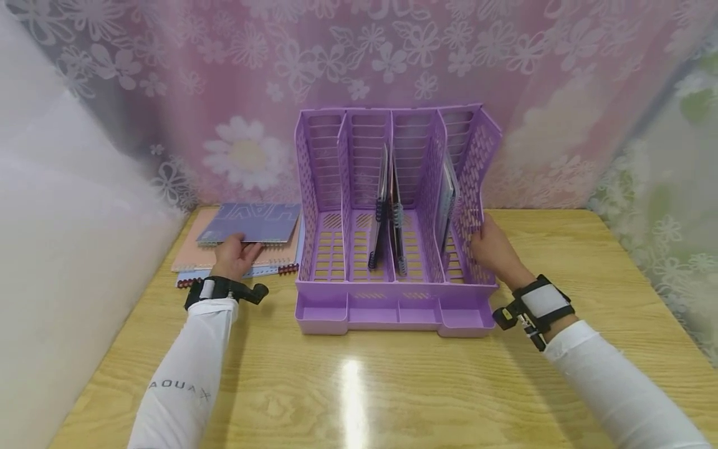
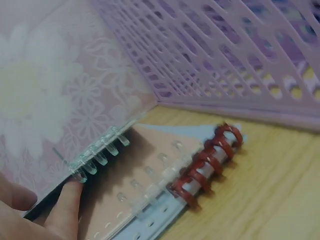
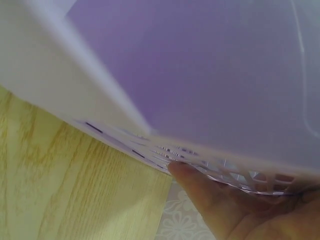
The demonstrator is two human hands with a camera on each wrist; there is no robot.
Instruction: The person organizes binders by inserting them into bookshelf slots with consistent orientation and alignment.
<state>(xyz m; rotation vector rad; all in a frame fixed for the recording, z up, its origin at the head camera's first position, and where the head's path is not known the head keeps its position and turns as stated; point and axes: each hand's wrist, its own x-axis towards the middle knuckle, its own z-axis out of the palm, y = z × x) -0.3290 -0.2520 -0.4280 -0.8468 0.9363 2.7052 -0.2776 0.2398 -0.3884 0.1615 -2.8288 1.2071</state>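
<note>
My left hand [image 1: 231, 257] pinches the ring-bound edge of a blue-purple notebook [image 1: 252, 221]. In the left wrist view that notebook's clear rings [image 2: 102, 152] tilt up off a peach notebook [image 2: 150, 172], with one finger beneath the edge. Under the peach one lies a light-blue notebook with dark red rings [image 2: 210, 162]. A purple desk file rack [image 1: 392, 290] stands right of the pile. My right hand [image 1: 493, 249] grips the rack's perforated right side wall; some fingers are hidden behind the plastic. In the right wrist view the thumb [image 3: 185, 175] touches the latticework.
Several thin spiral notebooks [image 1: 397, 231] lean in the rack's middle slots, and others [image 1: 445, 199] stand in the right slot. Small trays [image 1: 322, 308] line the rack's front. A floral curtain [image 1: 359, 62] hangs behind the wooden table [image 1: 392, 393].
</note>
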